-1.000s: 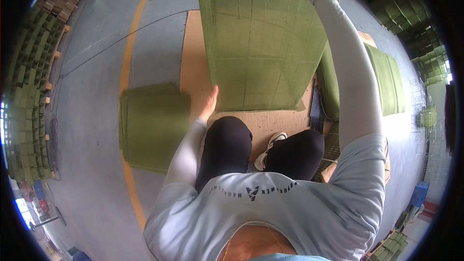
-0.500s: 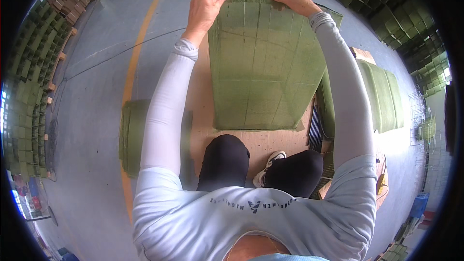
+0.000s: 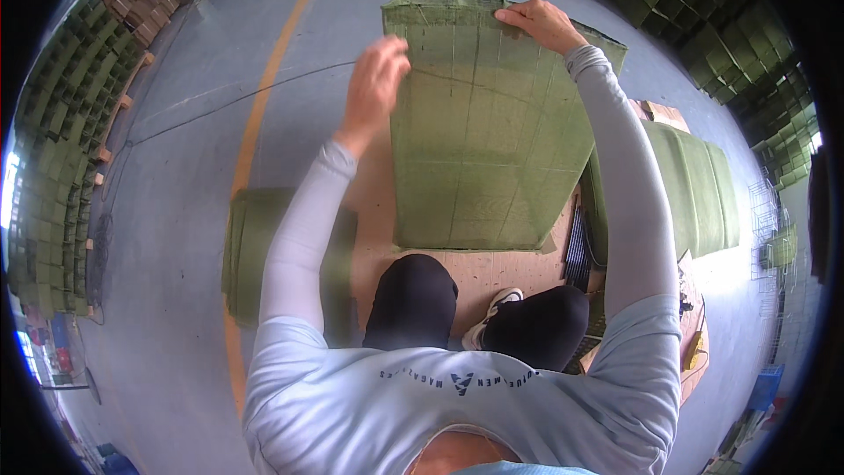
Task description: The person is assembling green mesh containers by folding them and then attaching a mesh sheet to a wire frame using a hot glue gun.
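Observation:
A tall green mesh-covered wire frame (image 3: 479,141) stands in front of my knees, thin rods showing through its translucent cloth. At its upper edge, right of the middle, my right hand (image 3: 545,26) pinches the mesh between thumb and fingers. My left hand (image 3: 378,84) is by the upper part of the frame's left side, below the top left corner. Its fingers are bent and smeared by motion, so whether they touch the mesh is unclear. Along the top, the mesh border forms a darker, folded-looking band.
Brown board (image 3: 374,185) lies under the frame. Flat green mesh pieces (image 3: 290,255) are on my left, with a larger green mesh stack (image 3: 690,176) on my right. Black rods (image 3: 577,246) lie beside the frame. Green boxes (image 3: 57,141) line the left side; a cable (image 3: 237,88) crosses the floor.
My left hand has let go of the top left corner and moved down beside the frame's left edge. My right hand still grips the upper edge. The view has shifted slightly.

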Motion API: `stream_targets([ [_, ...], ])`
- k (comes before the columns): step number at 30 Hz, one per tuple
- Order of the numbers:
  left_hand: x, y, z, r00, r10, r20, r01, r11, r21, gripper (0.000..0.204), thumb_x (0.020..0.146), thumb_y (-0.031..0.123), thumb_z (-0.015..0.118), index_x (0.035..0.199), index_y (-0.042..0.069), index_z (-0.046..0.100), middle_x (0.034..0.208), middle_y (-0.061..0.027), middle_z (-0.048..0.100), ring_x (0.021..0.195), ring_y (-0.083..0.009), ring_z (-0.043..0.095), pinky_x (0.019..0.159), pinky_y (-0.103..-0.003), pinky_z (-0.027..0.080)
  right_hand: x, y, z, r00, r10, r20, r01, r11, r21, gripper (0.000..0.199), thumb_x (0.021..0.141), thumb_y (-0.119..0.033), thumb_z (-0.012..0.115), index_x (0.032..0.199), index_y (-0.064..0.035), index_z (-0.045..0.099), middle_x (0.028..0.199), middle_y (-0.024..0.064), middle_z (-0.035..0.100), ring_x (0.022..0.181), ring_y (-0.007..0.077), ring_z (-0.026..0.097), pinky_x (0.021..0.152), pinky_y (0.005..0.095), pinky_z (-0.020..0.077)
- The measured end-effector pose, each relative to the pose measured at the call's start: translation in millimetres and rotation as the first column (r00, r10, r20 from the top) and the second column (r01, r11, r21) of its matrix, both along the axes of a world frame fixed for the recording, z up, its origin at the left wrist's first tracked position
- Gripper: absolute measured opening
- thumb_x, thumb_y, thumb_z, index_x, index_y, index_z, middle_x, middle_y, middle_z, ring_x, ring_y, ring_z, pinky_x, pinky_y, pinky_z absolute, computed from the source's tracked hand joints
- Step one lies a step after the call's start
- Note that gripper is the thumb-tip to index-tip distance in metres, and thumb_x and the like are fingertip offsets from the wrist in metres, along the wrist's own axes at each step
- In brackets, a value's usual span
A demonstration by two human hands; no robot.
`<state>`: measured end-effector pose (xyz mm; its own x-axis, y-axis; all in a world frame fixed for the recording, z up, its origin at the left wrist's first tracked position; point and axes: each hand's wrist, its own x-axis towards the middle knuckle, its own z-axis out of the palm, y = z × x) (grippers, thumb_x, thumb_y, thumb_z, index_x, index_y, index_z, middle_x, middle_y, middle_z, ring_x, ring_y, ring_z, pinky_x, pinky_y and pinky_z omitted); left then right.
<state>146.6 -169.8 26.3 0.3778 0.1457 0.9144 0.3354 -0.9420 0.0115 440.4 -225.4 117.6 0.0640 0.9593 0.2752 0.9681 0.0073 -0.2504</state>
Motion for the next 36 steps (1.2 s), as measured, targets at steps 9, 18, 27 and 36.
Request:
stream_targets([
  [9, 15, 20, 44, 0.993, 0.063, -0.096, -0.044, 0.982, 0.182, 0.021, 0.071, 0.005, 0.068, 0.092, 0.006, 0.067, 0.096, -0.0031, 0.060, 0.094, -0.0214, 0.056, 0.077, -0.031, 0.050, -11, -20, -3, 1.000, -0.007, -0.001, 0.007, 1.000, 0.010, 0.055, 0.083, -0.062, 0.046, 0.100, -0.0161, 0.070, 0.076, 0.0065, 0.067, 0.074, 0.0245, 0.064, 0.073, 0.0363, 0.0486],
  [18, -2, -7, 46, 0.995, -0.100, -0.026, 0.102, 0.990, 0.096, 0.014, 0.069, 0.000, 0.070, 0.081, 0.004, 0.064, 0.090, -0.0025, 0.061, 0.088, -0.0213, 0.057, 0.072, -0.031, 0.049, -32, -53, -9, 0.999, 0.000, 0.039, -0.001, 1.000, 0.024, 0.051, 0.084, -0.060, 0.047, 0.096, -0.0161, 0.071, 0.073, 0.0075, 0.066, 0.071, 0.0248, 0.063, 0.069, 0.0370, 0.0489],
  [27, -37, -84, 15, 0.986, -0.146, 0.086, 0.156, 0.979, -0.128, 0.019, 0.066, -0.006, 0.070, 0.083, 0.004, 0.065, 0.085, -0.0056, 0.065, 0.079, -0.0221, 0.060, 0.067, -0.031, 0.050, -80, -133, -33, 0.989, 0.063, 0.131, -0.088, 0.976, 0.197, 0.041, 0.085, -0.046, 0.054, 0.072, -0.0078, 0.064, 0.058, 0.0113, 0.057, 0.056, 0.0317, 0.057, 0.055, 0.0393, 0.0444],
  [36, -86, -165, -12, 0.980, -0.191, -0.060, 0.178, 0.968, -0.176, 0.022, 0.063, -0.007, 0.069, 0.082, 0.002, 0.063, 0.086, -0.0069, 0.065, 0.076, -0.0239, 0.060, 0.064, -0.032, 0.051, -128, -216, -72, 0.979, 0.146, 0.143, -0.181, 0.944, 0.275, 0.032, 0.079, -0.036, 0.063, 0.068, -0.0080, 0.052, 0.060, 0.0058, 0.050, 0.057, 0.0248, 0.055, 0.052, 0.0341, 0.0415],
])
